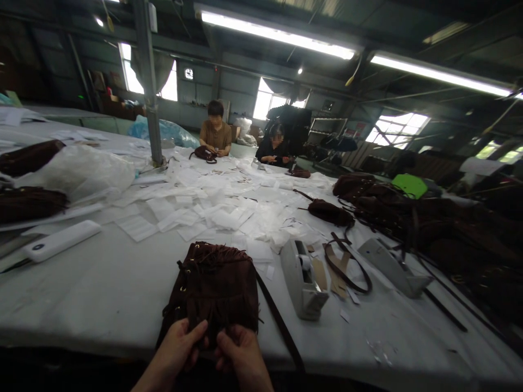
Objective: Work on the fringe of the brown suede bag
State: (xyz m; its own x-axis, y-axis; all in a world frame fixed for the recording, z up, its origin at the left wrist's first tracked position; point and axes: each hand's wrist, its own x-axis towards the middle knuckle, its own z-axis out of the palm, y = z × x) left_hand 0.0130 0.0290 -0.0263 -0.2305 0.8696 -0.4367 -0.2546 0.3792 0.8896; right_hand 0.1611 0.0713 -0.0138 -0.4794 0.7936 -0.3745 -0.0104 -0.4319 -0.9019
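A dark brown fringed bag (220,277) with metal eyelets down its side lies at the near edge of the white-covered table (102,288). At the bag's near end, my left hand (183,344) is closed, thumb against fingers, on its dark material. Close beside it, my right hand (240,348) pinches the same end of the bag. Exactly which strand or fold each hand grips is too dark to make out. From the bag's right side a long strap (280,321) runs down over the table edge.
Two grey tape dispensers (302,283) (392,269) stand to the right, with a looped strap (355,277) between them. Brown bags (457,228) are heaped at far right. Paper sheets (139,223) and a white handheld device (63,239) lie left. Two people (216,133) (275,147) sit opposite.
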